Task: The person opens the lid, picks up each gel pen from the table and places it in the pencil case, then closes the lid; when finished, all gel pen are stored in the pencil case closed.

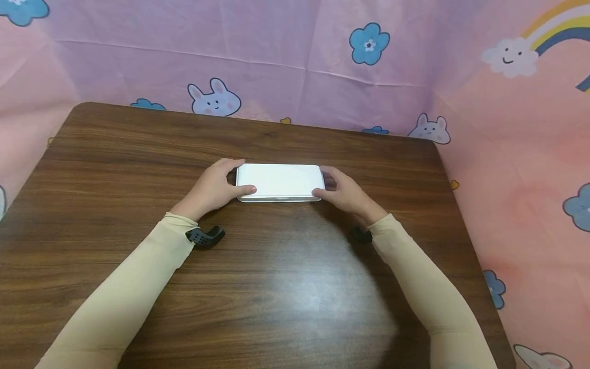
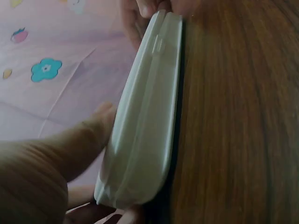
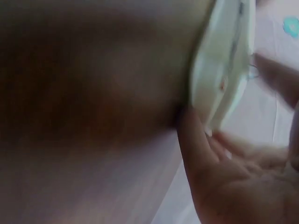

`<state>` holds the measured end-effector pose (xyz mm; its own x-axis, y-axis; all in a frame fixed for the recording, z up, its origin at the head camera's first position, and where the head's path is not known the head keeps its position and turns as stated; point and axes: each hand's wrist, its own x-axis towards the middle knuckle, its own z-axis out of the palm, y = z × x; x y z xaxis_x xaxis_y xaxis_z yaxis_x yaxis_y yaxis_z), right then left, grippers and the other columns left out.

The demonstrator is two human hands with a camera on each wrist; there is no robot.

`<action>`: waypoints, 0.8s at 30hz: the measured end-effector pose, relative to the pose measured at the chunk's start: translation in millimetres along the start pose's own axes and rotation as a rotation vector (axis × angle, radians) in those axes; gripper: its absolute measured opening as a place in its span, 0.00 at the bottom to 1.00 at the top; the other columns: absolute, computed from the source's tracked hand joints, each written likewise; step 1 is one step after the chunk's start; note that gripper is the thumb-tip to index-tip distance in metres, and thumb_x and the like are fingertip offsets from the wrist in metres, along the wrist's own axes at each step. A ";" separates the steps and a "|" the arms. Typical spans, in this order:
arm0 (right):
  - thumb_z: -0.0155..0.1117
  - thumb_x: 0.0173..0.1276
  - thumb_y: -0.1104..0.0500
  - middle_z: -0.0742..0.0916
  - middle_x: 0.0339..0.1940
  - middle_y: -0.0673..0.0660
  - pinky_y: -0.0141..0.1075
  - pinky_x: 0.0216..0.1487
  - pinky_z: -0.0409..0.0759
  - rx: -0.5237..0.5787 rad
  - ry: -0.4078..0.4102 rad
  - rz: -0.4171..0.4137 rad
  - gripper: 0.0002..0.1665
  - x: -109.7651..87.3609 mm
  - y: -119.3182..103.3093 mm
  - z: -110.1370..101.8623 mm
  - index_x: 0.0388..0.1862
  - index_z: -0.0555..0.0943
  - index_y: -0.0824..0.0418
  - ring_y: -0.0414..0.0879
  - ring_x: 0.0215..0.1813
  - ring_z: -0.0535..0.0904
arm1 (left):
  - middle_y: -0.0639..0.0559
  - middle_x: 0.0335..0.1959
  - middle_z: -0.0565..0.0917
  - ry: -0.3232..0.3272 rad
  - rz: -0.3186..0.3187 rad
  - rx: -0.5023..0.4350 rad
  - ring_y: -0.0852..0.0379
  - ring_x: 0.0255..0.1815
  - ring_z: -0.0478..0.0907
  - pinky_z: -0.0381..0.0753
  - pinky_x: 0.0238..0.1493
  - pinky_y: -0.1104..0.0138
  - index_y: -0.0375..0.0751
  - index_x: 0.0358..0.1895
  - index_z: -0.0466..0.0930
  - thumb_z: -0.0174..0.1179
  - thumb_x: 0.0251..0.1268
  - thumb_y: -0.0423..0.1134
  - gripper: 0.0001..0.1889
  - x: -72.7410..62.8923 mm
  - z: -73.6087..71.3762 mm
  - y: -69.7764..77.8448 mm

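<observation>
A flat white rectangular case (image 1: 280,180), lid down, lies near the middle of the table between both hands. Along its front side, in the left wrist view, run a seam and a small clasp tab (image 2: 159,45). My left hand (image 1: 213,188) grips the left end, thumb lying over the lid near the front edge and fingers round the back corner. At the right end, my right hand (image 1: 346,193) holds the case with its thumb at the front corner and fingers at the back one. The right wrist view is blurred; the case's corner (image 3: 205,88) shows beside the fingers there.
The case rests on a dark brown wood-grain table (image 1: 276,287) with rounded corners. Behind it and to the right hangs a pink and purple cloth (image 1: 286,46) printed with flowers and rabbits. A black wrist strap (image 1: 205,237) sticks out by the left sleeve.
</observation>
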<state>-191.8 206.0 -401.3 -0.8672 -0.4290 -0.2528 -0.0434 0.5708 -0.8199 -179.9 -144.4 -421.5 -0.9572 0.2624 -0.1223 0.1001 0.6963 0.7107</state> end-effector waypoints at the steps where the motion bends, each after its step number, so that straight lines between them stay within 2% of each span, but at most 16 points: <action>1: 0.69 0.74 0.54 0.71 0.76 0.65 0.51 0.72 0.73 -0.011 0.018 -0.006 0.45 0.0 -0.6 2.8 0.82 0.58 0.64 0.60 0.75 0.71 | 0.38 0.77 0.65 -0.005 -0.003 0.001 0.37 0.78 0.61 0.64 0.75 0.42 0.40 0.80 0.62 0.70 0.64 0.61 0.48 -0.2 0.7 1.5; 5: 0.71 0.73 0.59 0.73 0.74 0.66 0.51 0.70 0.75 -0.025 0.093 0.016 0.44 0.5 -0.5 9.4 0.80 0.60 0.66 0.60 0.73 0.72 | 0.39 0.79 0.63 -0.022 -0.013 -0.014 0.39 0.74 0.68 0.70 0.72 0.45 0.42 0.82 0.58 0.68 0.69 0.56 0.45 0.2 3.5 5.3; 8: 0.71 0.72 0.59 0.74 0.73 0.66 0.50 0.70 0.76 -0.048 0.111 0.035 0.44 1.3 -0.5 11.6 0.79 0.60 0.66 0.60 0.73 0.73 | 0.39 0.80 0.61 -0.020 -0.009 -0.030 0.40 0.72 0.72 0.73 0.70 0.47 0.41 0.82 0.57 0.67 0.72 0.51 0.43 0.1 5.3 6.3; 12: 0.71 0.72 0.57 0.74 0.73 0.66 0.50 0.70 0.75 -0.090 0.111 0.046 0.45 2.5 -2.2 13.1 0.79 0.60 0.67 0.59 0.73 0.73 | 0.39 0.81 0.60 -0.012 0.001 -0.032 0.40 0.73 0.70 0.71 0.72 0.48 0.40 0.82 0.57 0.66 0.73 0.49 0.42 -0.5 6.5 7.1; 16: 0.73 0.71 0.56 0.74 0.73 0.66 0.50 0.71 0.75 -0.102 0.125 0.054 0.46 2.9 -1.9 13.7 0.80 0.60 0.65 0.59 0.73 0.74 | 0.39 0.81 0.60 -0.013 0.001 -0.020 0.39 0.77 0.65 0.66 0.75 0.46 0.40 0.82 0.56 0.65 0.73 0.50 0.42 0.5 6.8 6.0; 20: 0.73 0.71 0.55 0.75 0.73 0.65 0.50 0.72 0.74 -0.068 0.141 0.042 0.45 3.8 3.8 13.4 0.79 0.62 0.64 0.59 0.73 0.74 | 0.39 0.81 0.60 -0.022 0.010 -0.032 0.39 0.75 0.67 0.69 0.73 0.46 0.42 0.83 0.55 0.65 0.73 0.52 0.43 3.2 6.3 1.1; 24: 0.70 0.73 0.57 0.75 0.72 0.64 0.53 0.70 0.75 0.019 0.155 0.015 0.40 4.1 10.2 8.8 0.78 0.63 0.63 0.59 0.71 0.75 | 0.37 0.79 0.61 -0.025 0.029 -0.106 0.38 0.72 0.71 0.74 0.70 0.47 0.42 0.83 0.55 0.64 0.73 0.56 0.43 8.2 1.7 -7.3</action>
